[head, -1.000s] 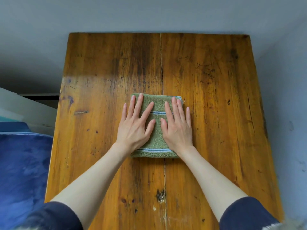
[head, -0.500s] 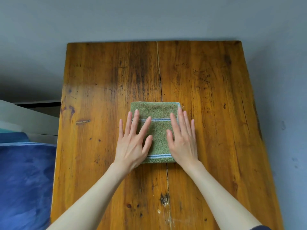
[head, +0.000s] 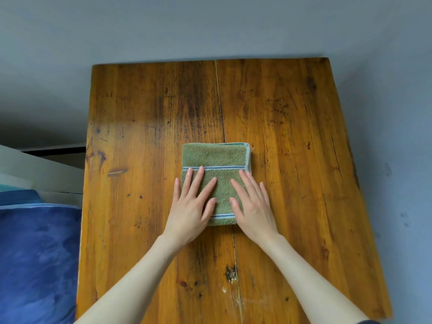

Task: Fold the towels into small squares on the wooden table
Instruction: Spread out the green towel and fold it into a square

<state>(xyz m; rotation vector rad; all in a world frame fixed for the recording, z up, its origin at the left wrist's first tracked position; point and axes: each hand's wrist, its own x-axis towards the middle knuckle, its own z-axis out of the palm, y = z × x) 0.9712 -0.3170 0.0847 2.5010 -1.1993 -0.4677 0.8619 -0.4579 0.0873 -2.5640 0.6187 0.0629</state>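
Head view shows your two hands lower on the green towel (head: pixel 216 157) than they were a second ago: back then your fingertips reached nearly to its far edge, and now they stop around the upper blue stripe, leaving the far third of the cloth uncovered. The table also sits lower in the picture than before, with more grey wall above it.

Your left hand (head: pixel 190 206) lies flat, palm down, fingers straight and spread, over the towel's left edge; its little finger is off the cloth on the wood, and the thumb points inward across the pile. Your right hand (head: pixel 253 208) mirrors it on the right edge, fingers straight and slightly fanned, the outer fingers past the towel onto the wood. Neither hand grips anything; both are pressing with flat fingers. The heels of both palms sit at or just beyond the near edge.

That towel is folded to a small square near the middle of the wooden table (head: pixel 304 160), lying across the central seam between the boards. No writing or label can be read on it.

Beside the table on your left is a blue fabric surface (head: pixel 35 253).
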